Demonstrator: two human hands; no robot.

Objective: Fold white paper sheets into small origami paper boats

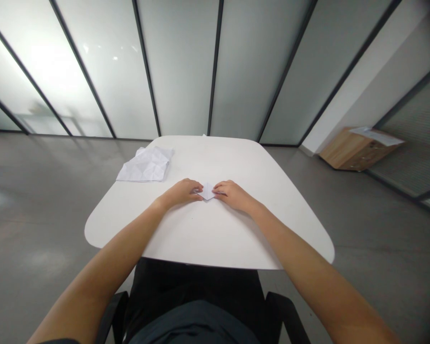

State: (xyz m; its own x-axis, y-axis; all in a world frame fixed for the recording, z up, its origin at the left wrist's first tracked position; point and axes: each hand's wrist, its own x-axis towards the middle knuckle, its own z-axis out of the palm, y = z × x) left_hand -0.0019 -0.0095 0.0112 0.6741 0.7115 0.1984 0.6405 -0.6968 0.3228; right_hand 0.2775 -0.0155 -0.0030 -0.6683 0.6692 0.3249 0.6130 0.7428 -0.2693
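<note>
A small folded white paper [207, 191] is held between my two hands, just above or on the middle of the white table. My left hand [184, 192] pinches its left side between thumb and fingers. On the right side, the fingers of my right hand [233, 195] are closed on the paper in the same way. The paper's middle shows a crease and its lower edge comes to a point. Its outer ends are partly hidden by my fingers.
The white table [215, 239] has rounded corners. Creased white sheets [147, 165] lie at its back left. A wooden cabinet [358, 149] with papers on top stands on the floor at the right. Frosted glass panels rise behind the table. Chair armrests flank my lap.
</note>
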